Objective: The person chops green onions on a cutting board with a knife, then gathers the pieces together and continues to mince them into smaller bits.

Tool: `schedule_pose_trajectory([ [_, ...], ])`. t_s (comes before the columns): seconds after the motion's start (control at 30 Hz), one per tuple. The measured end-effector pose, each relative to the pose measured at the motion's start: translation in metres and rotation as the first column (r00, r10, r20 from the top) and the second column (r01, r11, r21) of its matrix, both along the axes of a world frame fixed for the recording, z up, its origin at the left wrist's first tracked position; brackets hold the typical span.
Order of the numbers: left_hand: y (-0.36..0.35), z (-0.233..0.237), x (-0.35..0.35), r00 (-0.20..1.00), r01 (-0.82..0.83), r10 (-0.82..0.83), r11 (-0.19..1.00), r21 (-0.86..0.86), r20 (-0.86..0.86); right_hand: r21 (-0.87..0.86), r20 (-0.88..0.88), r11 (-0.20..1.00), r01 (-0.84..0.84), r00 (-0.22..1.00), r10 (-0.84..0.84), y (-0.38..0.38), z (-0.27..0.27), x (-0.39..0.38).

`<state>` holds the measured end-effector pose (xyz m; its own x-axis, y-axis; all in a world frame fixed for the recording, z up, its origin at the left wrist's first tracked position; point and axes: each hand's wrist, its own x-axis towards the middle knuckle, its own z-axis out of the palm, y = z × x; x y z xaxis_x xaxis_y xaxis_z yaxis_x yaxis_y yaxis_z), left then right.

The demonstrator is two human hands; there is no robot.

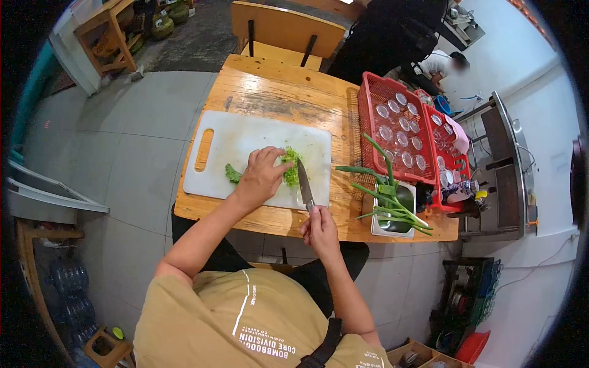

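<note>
Right hand (320, 230) grips knife (304, 183) while curled left hand (262, 178) holds greens (290, 167).

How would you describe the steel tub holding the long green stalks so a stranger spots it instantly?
On the wooden table, look past the white cutting board to the near right corner. There, beside the red racks of glasses, sits a small rectangular steel tub. It alone is bare metal, with long green stalks sticking out.
</note>
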<state>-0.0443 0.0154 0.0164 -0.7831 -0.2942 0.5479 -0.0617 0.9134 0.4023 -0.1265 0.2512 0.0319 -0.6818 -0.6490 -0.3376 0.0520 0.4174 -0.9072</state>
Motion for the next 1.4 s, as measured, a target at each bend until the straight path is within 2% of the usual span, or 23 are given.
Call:
schedule_pose_trajectory([
  [0.07,0.012,0.008,0.007,1.000,0.021,-0.021,0.999,0.024,-0.002,-0.075,0.164,0.997,0.028,0.986,-0.016,-0.005,0.008,0.002],
  [0.23,0.022,0.010,0.015,0.986,0.163,-0.164,0.985,0.056,0.007,-0.097,0.285,0.995,0.035,0.959,-0.006,-0.012,0.025,0.004],
  [0.4,0.006,-0.005,0.002,0.997,0.072,-0.072,0.997,0.006,-0.007,-0.122,0.348,0.991,0.054,0.937,-0.008,-0.010,0.029,0.003],
  [0.53,-0.012,-0.012,-0.009,1.000,0.016,-0.015,0.999,-0.041,0.022,-0.083,0.323,0.994,0.066,0.946,-0.036,-0.005,0.029,0.005],
  [0.6,-0.016,-0.009,-0.009,1.000,0.007,-0.008,0.997,-0.083,-0.017,-0.046,0.287,0.996,0.070,0.956,-0.054,-0.001,0.029,0.008],
  [0.67,-0.019,-0.010,-0.007,0.998,0.042,-0.045,0.997,0.058,0.050,-0.056,0.298,0.994,0.092,0.952,-0.071,0.002,0.027,0.011],
  [0.77,-0.021,-0.005,0.002,0.997,0.011,-0.018,0.995,0.097,0.078,-0.029,0.250,0.994,0.106,0.964,-0.095,0.003,0.031,0.013],
  [0.9,-0.025,-0.004,0.012,0.996,0.007,-0.016,0.994,0.107,0.088,-0.029,0.280,0.993,0.112,0.955,-0.099,0.007,0.021,0.015],
  [1.2,-0.028,-0.005,0.051,0.992,-0.112,0.108,0.991,0.070,0.065,-0.042,0.199,0.996,0.075,0.978,-0.065,0.012,0.004,0.027],
  [1.27,-0.026,-0.003,0.053,0.985,-0.107,0.091,0.989,0.100,0.149,-0.037,0.140,0.998,0.045,0.989,-0.039,0.012,-0.002,0.030],
  [1.4,-0.023,-0.002,0.051,0.987,-0.084,0.071,0.993,0.083,0.146,0.030,0.032,0.999,0.017,0.999,-0.018,0.009,0.001,0.037],
])
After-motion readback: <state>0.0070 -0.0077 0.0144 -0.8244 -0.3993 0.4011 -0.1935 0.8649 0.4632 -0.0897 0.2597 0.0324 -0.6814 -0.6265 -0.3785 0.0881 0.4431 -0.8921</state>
